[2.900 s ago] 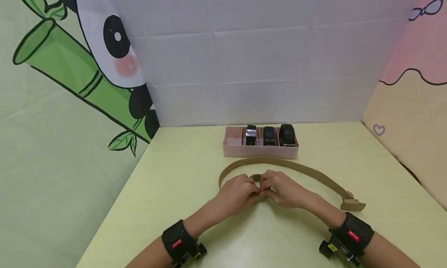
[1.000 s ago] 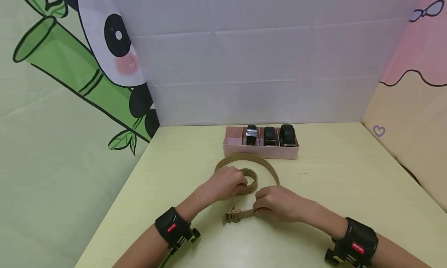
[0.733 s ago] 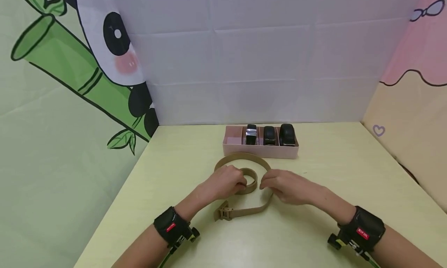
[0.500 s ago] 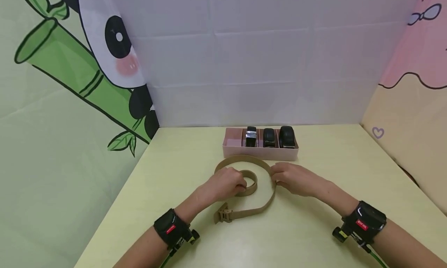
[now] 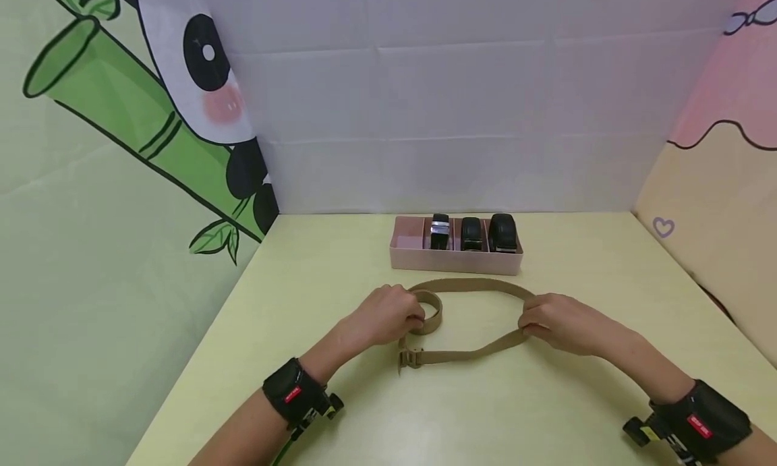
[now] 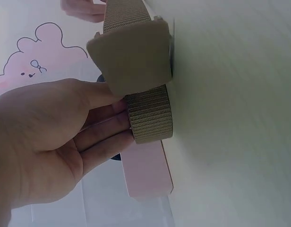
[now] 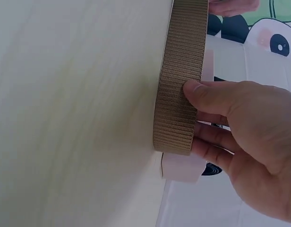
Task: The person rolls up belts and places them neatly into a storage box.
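Observation:
A tan webbing belt stands on its edge on the table in a wide loop, its inner end rolled into a small coil. My left hand holds the coil at its left side, thumb and fingers about the strap. Just in front of that hand is the belt's tan buckle; in the left wrist view the buckle hides part of the coil and the thumb tip. At the loop's right bend, my right hand pinches the strap, thumb on the near face and fingers behind.
Behind the belt stands a pink divided box. Rolled black belts fill three of its compartments, one with a silver buckle; the leftmost compartment holds none. A white cloth wall closes off the table's back edge.
My right hand has gone from beside the coil to the right, drawing the loop wider and flatter. The buckle has shifted slightly right and back. My left hand stays at the coil.

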Motion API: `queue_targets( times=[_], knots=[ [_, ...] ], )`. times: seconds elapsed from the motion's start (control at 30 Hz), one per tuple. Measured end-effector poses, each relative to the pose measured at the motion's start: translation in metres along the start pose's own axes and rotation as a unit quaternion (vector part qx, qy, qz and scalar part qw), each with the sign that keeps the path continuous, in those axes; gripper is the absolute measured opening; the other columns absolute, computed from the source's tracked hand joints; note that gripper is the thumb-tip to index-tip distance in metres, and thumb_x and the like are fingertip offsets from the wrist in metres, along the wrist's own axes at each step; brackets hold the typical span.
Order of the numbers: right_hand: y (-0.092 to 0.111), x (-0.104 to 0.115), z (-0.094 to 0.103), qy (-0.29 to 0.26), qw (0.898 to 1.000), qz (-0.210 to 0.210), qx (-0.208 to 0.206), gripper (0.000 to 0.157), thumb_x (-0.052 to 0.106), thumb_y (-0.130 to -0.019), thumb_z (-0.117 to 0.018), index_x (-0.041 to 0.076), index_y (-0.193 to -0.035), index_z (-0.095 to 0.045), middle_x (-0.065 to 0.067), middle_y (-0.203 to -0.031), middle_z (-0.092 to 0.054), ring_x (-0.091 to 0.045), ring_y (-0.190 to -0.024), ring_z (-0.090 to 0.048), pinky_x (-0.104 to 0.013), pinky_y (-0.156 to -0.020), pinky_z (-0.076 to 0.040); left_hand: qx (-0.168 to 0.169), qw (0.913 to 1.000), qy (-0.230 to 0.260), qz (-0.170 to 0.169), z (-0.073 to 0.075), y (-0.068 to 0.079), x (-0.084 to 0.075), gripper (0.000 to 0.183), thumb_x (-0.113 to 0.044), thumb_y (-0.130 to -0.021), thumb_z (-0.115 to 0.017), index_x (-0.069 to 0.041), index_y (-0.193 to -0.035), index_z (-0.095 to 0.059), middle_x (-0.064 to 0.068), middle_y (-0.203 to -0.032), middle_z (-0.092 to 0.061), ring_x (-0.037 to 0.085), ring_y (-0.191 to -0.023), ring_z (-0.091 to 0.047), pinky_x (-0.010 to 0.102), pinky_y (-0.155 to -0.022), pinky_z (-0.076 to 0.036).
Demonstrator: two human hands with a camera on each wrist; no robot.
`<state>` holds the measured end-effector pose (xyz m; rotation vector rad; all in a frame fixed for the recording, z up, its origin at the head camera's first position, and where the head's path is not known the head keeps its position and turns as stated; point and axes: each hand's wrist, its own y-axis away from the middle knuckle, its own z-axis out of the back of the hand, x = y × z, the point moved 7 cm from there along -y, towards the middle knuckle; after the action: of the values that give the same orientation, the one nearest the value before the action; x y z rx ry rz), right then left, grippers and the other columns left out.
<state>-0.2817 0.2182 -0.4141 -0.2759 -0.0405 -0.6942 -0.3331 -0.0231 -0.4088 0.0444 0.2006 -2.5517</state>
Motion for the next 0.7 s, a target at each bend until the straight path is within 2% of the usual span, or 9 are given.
queue_targets(
  times=[0.07, 0.17, 0.37, 0.47, 0.57, 0.63, 0.7],
  knots=[
    [0.002, 0.004, 0.0, -0.026, 1.0, 0.005, 0.0, 0.018, -0.002, -0.082, -0.082, 0.014, -0.089, -0.08, 0.009, -0.084, -0.068, -0.001, -0.074, -0.06, -0.023, -0.063, -0.055, 0.003, 1.0, 0.001, 0.002, 0.001, 0.0, 0.001, 0.011, -0.021, -0.093, -0.078, -0.018, -0.084, -0.085, -0.013, -0.073, -0.071, 0.002, -0.059, -0.052, 0.019, -0.056, -0.045],
    [-0.003, 0.022, -0.004, -0.065, 0.998, 0.023, 0.002, 0.017, -0.001, -0.084, -0.08, 0.015, -0.086, -0.079, 0.01, -0.08, -0.067, -0.001, -0.068, -0.057, -0.02, -0.06, -0.053, 0.003, 1.0, -0.001, 0.0, 0.002, -0.002, 0.0, 0.011, -0.02, -0.092, -0.078, -0.018, -0.084, -0.085, -0.012, -0.073, -0.071, 0.002, -0.058, -0.05, 0.019, -0.055, -0.043],
    [-0.04, 0.072, -0.027, -0.076, 0.996, 0.043, -0.002, 0.01, 0.008, -0.09, -0.076, 0.016, -0.083, -0.078, 0.013, -0.076, -0.064, 0.003, -0.065, -0.053, -0.014, -0.06, -0.048, -0.006, 0.9999, -0.008, -0.003, 0.003, -0.005, -0.004, 0.01, -0.02, -0.091, -0.08, -0.018, -0.082, -0.084, -0.012, -0.071, -0.07, 0.002, -0.057, -0.045, 0.018, -0.052, -0.037],
    [-0.054, 0.088, -0.034, -0.078, 0.996, 0.045, -0.015, 0.009, 0.012, -0.091, -0.076, 0.016, -0.084, -0.078, 0.014, -0.076, -0.063, 0.003, -0.066, -0.054, -0.013, -0.061, -0.047, -0.013, 0.9998, -0.014, -0.007, 0.001, -0.005, -0.006, 0.012, -0.02, -0.091, -0.079, -0.018, -0.081, -0.084, -0.013, -0.07, -0.068, 0.001, -0.056, -0.044, 0.017, -0.051, -0.038],
    [-0.059, 0.086, -0.031, -0.065, 0.996, 0.038, -0.042, 0.008, 0.014, -0.092, -0.076, 0.017, -0.086, -0.078, 0.014, -0.077, -0.063, 0.003, -0.067, -0.055, -0.016, -0.061, -0.049, -0.015, 0.9997, -0.02, -0.006, 0.0, -0.005, -0.006, 0.014, -0.021, -0.092, -0.078, -0.02, -0.079, -0.083, -0.013, -0.069, -0.065, 0.002, -0.058, -0.044, 0.018, -0.052, -0.039],
    [-0.058, 0.075, -0.022, -0.036, 0.997, 0.034, -0.066, 0.006, 0.011, -0.092, -0.075, 0.014, -0.089, -0.08, 0.011, -0.081, -0.067, 0.0, -0.072, -0.059, -0.021, -0.064, -0.053, -0.017, 0.9997, -0.019, -0.004, 0.0, -0.004, -0.005, 0.013, -0.021, -0.092, -0.078, -0.02, -0.08, -0.083, -0.013, -0.07, -0.066, 0.003, -0.059, -0.046, 0.019, -0.054, -0.041],
    [-0.054, 0.057, -0.012, 0.008, 0.996, 0.03, -0.088, 0.011, 0.002, -0.087, -0.075, 0.01, -0.093, -0.081, 0.005, -0.087, -0.071, -0.007, -0.08, -0.064, -0.028, -0.071, -0.057, -0.016, 0.9998, -0.014, -0.003, -0.001, -0.004, -0.004, 0.011, -0.02, -0.092, -0.079, -0.02, -0.082, -0.084, -0.012, -0.073, -0.069, 0.002, -0.06, -0.049, 0.019, -0.055, -0.043]
  ],
)
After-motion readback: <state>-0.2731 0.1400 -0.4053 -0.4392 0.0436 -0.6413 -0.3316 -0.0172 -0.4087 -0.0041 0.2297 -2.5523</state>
